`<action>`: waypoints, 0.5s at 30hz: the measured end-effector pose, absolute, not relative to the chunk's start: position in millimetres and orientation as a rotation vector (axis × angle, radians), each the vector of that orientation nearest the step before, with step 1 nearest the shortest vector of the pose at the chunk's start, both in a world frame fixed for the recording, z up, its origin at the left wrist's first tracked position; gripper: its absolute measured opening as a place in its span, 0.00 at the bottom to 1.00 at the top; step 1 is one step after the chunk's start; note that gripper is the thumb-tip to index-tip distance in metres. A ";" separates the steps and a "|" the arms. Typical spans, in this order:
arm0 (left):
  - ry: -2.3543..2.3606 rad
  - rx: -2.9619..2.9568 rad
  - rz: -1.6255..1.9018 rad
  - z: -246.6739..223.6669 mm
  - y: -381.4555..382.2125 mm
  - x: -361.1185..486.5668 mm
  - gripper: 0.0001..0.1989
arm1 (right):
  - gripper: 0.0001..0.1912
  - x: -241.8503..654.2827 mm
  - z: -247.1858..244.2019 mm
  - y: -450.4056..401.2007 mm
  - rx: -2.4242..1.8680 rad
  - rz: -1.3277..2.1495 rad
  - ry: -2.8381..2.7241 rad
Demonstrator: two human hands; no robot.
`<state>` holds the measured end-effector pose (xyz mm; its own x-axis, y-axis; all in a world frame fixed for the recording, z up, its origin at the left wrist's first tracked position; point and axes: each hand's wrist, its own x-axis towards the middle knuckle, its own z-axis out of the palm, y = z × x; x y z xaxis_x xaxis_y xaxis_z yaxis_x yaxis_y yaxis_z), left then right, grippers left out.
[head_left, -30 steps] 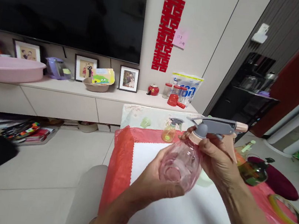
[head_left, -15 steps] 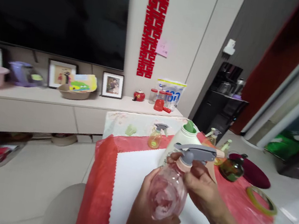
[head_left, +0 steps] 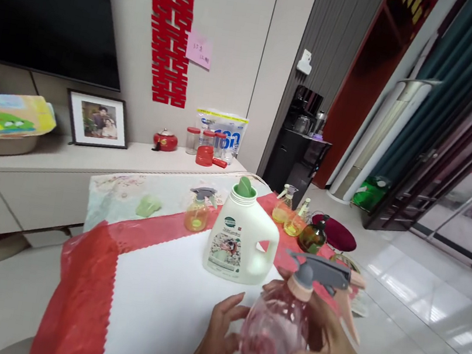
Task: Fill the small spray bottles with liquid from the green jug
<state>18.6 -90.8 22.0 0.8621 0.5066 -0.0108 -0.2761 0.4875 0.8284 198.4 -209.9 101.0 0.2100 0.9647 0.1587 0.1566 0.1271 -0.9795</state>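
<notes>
A clear pink spray bottle [head_left: 274, 336] with a grey and peach trigger head is held above the white sheet [head_left: 157, 289]. My right hand [head_left: 325, 350] grips its right side, thumb on the front. On the bottle's left, my left hand [head_left: 223, 341] has its fingers apart, close against the bottle; whether they touch it is hard to tell. Behind the hands stands a pale green detergent jug [head_left: 244, 237], uncapped, with a green spout in its mouth.
An amber spray bottle [head_left: 197, 215] stands left of the jug. Two yellow bottles [head_left: 294, 224] and a dark green bottle [head_left: 312, 236] are to its right. A crumpled green piece [head_left: 149, 206] lies at the back left. Red jars [head_left: 205, 151] stand on the cabinet.
The view has turned right. The spray bottle has moved lower and right, away from the jug. My left hand has loosened from around the bottle, and my right hand has shifted from its neck to its body.
</notes>
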 end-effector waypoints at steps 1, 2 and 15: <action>0.293 1.002 0.449 19.0 -86.8 16.6 0.51 | 0.43 208.7 101.4 -212.7 -1.362 0.799 -1.165; 0.321 1.058 0.432 15.7 -82.2 14.5 0.46 | 0.43 221.0 101.6 -214.4 -1.448 0.697 -1.112; 0.412 1.082 0.472 -8.5 -62.9 9.0 0.27 | 0.30 369.4 41.5 -187.8 -2.085 -0.346 -0.468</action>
<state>9.0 -62.9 -8.5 0.8282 0.5534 -0.0887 -0.1629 0.3891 0.9067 369.4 -187.8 41.5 0.8873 0.1920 0.4192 0.4570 -0.4870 -0.7443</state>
